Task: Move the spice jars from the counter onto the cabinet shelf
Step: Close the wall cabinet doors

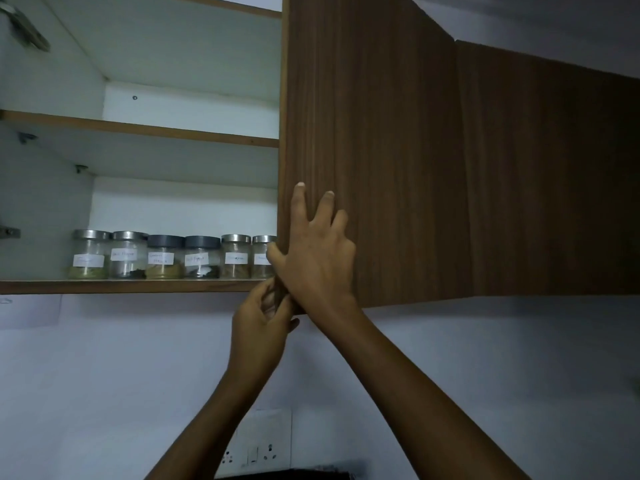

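Note:
Several glass spice jars (pixel 164 257) with white labels stand in a row on the bottom cabinet shelf (pixel 128 285), some with silver lids, two with dark lids. The rightmost jar (pixel 262 256) is partly hidden behind the brown wooden cabinet door (pixel 367 150). My right hand (pixel 313 251) lies against the door's left edge, thumb around the edge and fingers spread on the front. My left hand (pixel 263 322) pinches the door's bottom left corner from below. The counter is out of view.
The upper shelf (pixel 145 129) of the cabinet holds nothing visible. A second closed door (pixel 547 174) hangs to the right. A wall socket panel (pixel 256 445) sits below, between my forearms. A hinge (pixel 24 27) shows at top left.

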